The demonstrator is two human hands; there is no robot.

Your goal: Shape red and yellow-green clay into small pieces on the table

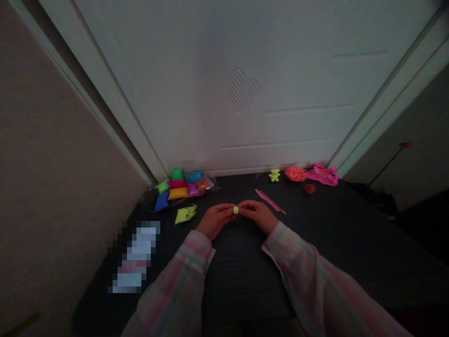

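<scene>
A small piece of yellow modelling clay [236, 210] sits between the fingertips of both hands, just above the dark table. My left hand [216, 220] pinches it from the left, its fingers closed. From the other side my right hand [258, 215] grips it with thumb and fingertips. A torn yellow clay packet [185, 214] lies left of my left hand. Beyond my right hand rests a pink modelling tool [271, 201], slanting across the tabletop. Farther back, against the white door, is a yellow clay bear figure [274, 175].
Several coloured clay packets [178, 193] are heaped at the back left of the dark table [242, 285]. An orange clay piece [295, 173], a pink clay piece [323, 174] and a brown lump [309, 188] are at the back right. A blurred-out flat object [136, 258] lies at the left.
</scene>
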